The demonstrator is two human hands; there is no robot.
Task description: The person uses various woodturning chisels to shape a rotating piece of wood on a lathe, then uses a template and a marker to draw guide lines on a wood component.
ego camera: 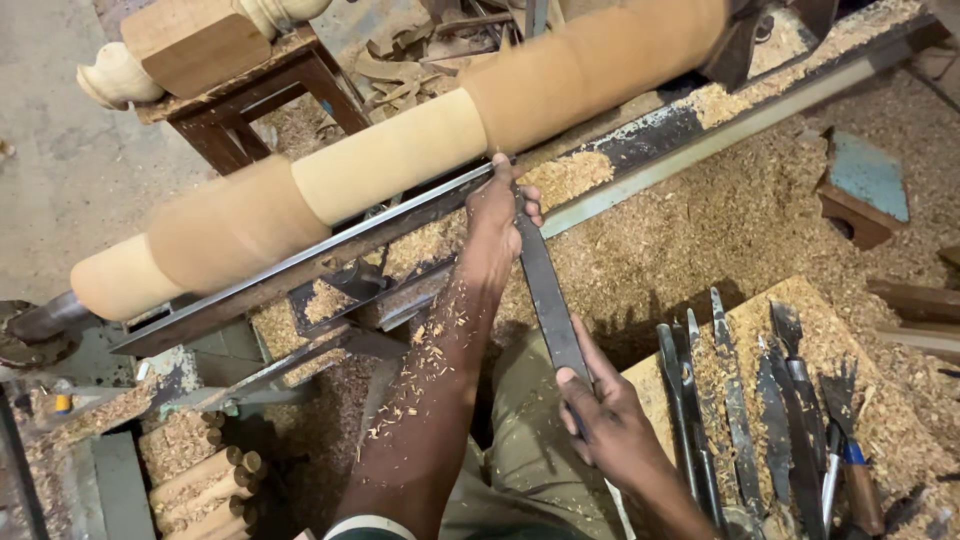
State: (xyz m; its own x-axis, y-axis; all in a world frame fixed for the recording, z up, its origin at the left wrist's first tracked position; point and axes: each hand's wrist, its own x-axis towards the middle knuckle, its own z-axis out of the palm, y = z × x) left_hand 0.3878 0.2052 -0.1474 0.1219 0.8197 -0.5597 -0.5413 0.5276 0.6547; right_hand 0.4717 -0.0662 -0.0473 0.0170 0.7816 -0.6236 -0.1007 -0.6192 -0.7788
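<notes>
Wood lathe seen from above, running corner to corner across the view. Long wooden workpiece (400, 150) mounted on it, blurred along its surface, stepped into thicker and thinner bands of pale and tan wood. Steel tool rest (330, 245) lying just below and parallel to the workpiece.

Left hand (500, 215) stretched forward, fingers curled over the front end of a long flat steel chisel (545, 290), pressing it down on the tool rest right beside the workpiece; blade tip hidden under the fingers, so contact with the wood cannot be told. Forearm speckled with wood chips. Right hand (610, 425) lower in the view, closed around the rear end of the same chisel, thumb on top, close to the body.

Wood shavings (700, 220) heaped over the lathe bed and the floor all around. To the right, a sawdust-covered desk (660, 385) carrying a row of dark turning tools (740, 410) laid side by side, one with a blue band on its handle. At upper left, a small dark wooden stool (240, 105) bearing a turned post with a square block (190, 40). At lower left, a stack of short round wooden dowels (205, 475).
</notes>
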